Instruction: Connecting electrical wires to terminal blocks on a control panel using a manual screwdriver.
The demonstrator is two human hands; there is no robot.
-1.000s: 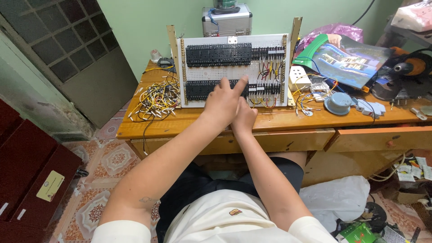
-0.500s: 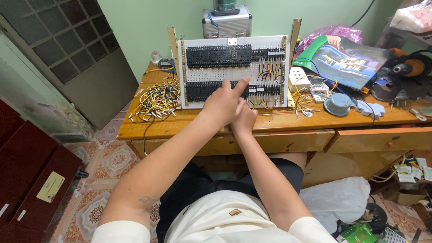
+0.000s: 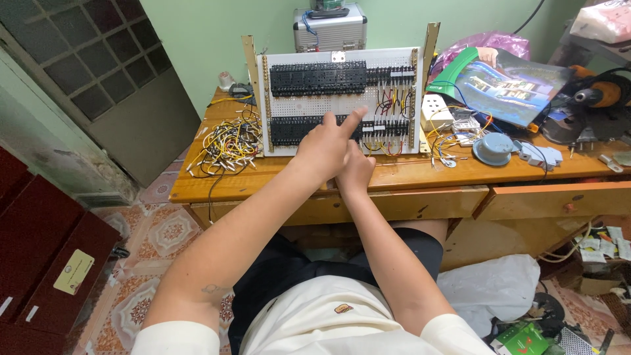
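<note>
1. The white perforated board [image 3: 342, 98] stands upright on the wooden desk [image 3: 276, 177], framed by two pale wooden side posts. It carries two rows of black plastic terminal blocks [image 3: 317, 77], with short red, yellow and black wires looped at its right end.
2. The left hand [image 3: 325, 146] is in front of the board's lower row, index finger stretched out with its tip touching the blocks, the other fingers curled in and gripping nothing.
3. The right hand [image 3: 355, 169] sits just below the left, partly hidden by it; whether its fingers grip anything cannot be told.
4. Left of the board lies a loose tangle of yellow, white and black wires [image 3: 227, 141].
5. Behind the board stands one ribbed metal case [image 3: 330, 27], lid shut.
6. Right of the board: a white socket block [image 3: 439, 112], a round grey-blue disc [image 3: 493, 148] and a glossy magazine [image 3: 506, 82].
</note>
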